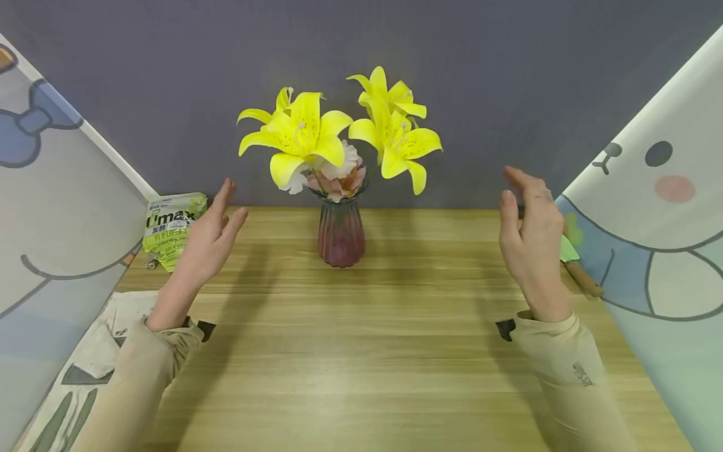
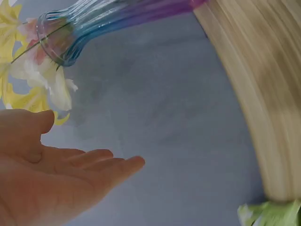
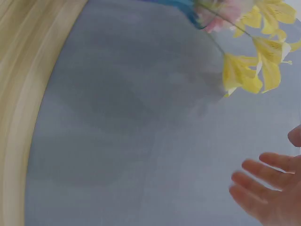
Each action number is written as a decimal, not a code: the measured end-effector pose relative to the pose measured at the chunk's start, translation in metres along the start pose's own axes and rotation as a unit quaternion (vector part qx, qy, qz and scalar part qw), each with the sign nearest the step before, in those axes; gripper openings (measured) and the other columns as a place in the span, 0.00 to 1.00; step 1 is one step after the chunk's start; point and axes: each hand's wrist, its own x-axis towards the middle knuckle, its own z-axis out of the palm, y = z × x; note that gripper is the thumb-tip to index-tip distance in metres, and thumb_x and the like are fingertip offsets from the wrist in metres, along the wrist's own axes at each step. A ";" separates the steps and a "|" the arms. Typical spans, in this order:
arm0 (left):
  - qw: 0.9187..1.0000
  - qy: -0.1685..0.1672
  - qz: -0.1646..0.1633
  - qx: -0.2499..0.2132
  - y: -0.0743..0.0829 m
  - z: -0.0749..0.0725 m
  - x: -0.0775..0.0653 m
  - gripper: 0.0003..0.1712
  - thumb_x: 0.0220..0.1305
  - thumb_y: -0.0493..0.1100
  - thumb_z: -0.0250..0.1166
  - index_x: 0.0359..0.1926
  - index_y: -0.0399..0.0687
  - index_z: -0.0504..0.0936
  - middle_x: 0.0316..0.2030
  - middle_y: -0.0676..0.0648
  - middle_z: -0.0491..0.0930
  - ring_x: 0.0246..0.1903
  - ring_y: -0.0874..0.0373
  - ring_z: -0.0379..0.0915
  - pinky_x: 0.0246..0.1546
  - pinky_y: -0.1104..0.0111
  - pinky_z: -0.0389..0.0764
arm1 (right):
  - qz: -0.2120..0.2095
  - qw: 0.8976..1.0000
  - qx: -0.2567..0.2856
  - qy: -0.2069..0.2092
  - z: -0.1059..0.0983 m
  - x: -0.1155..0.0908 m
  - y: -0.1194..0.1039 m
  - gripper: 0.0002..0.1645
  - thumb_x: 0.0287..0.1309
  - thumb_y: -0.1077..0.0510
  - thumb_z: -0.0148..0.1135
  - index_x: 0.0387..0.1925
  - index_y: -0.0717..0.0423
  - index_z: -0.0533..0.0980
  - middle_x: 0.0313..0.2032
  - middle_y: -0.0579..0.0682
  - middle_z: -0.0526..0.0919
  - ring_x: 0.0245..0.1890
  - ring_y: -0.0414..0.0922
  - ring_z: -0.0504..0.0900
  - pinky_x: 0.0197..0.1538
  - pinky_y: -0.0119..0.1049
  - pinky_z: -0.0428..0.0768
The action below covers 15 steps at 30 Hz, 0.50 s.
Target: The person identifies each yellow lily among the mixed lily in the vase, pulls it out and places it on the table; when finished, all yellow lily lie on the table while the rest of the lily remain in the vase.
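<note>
A ribbed glass vase (image 1: 342,235), blue at the neck and purple-pink at the base, stands upright near the back of the wooden table (image 1: 339,351). It holds yellow lilies (image 1: 305,135) along with white and pink flowers (image 1: 341,179). My left hand (image 1: 206,242) is raised left of the vase, fingers extended and touching nothing; the left wrist view shows its palm turned up in that picture. On the other side, my right hand (image 1: 533,235) hovers over the table, fingers loosely bent and apart from the vase. In the right wrist view its fingers (image 3: 263,179) are spread and empty.
A green printed bag (image 1: 172,229) stands at the back left, beyond my left hand. White cloth with green marks (image 1: 107,333) lies at the left edge. Partly behind my right hand is a brown handle (image 1: 584,279) by a green piece (image 1: 568,250). Cartoon-printed panels flank both sides.
</note>
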 end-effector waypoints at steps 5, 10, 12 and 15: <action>0.998 -0.013 -0.027 -0.059 -0.001 0.026 0.003 0.38 0.86 0.47 0.54 0.84 0.34 0.51 0.81 0.32 0.54 0.78 0.31 0.53 0.72 0.37 0.64 | 0.054 0.989 0.135 0.017 0.013 0.001 -0.013 0.22 0.85 0.55 0.50 0.62 0.67 0.81 0.55 0.58 0.87 0.55 0.50 0.86 0.55 0.25 0.80; 0.992 -0.044 -0.052 -0.105 -0.004 0.063 0.006 0.37 0.84 0.43 0.59 0.82 0.31 0.58 0.80 0.31 0.58 0.76 0.31 0.59 0.73 0.42 0.67 | 0.105 0.956 0.275 0.013 0.028 0.002 -0.021 0.19 0.84 0.59 0.51 0.58 0.70 0.81 0.52 0.57 0.87 0.51 0.49 0.87 0.56 0.33 0.85; 0.987 -0.064 -0.063 -0.130 -0.005 0.076 0.008 0.38 0.83 0.43 0.60 0.82 0.31 0.56 0.81 0.32 0.57 0.77 0.32 0.57 0.75 0.44 0.65 | 0.114 0.947 0.300 0.002 0.036 0.000 -0.022 0.19 0.84 0.59 0.52 0.58 0.70 0.81 0.52 0.58 0.87 0.51 0.52 0.87 0.57 0.35 0.86; 0.981 -0.087 -0.074 -0.160 -0.007 0.091 0.011 0.41 0.82 0.43 0.62 0.83 0.32 0.53 0.82 0.33 0.54 0.79 0.34 0.53 0.77 0.45 0.62 | 0.123 0.944 0.306 -0.020 0.048 -0.002 -0.024 0.19 0.84 0.59 0.53 0.59 0.71 0.80 0.53 0.60 0.86 0.52 0.54 0.86 0.58 0.35 0.86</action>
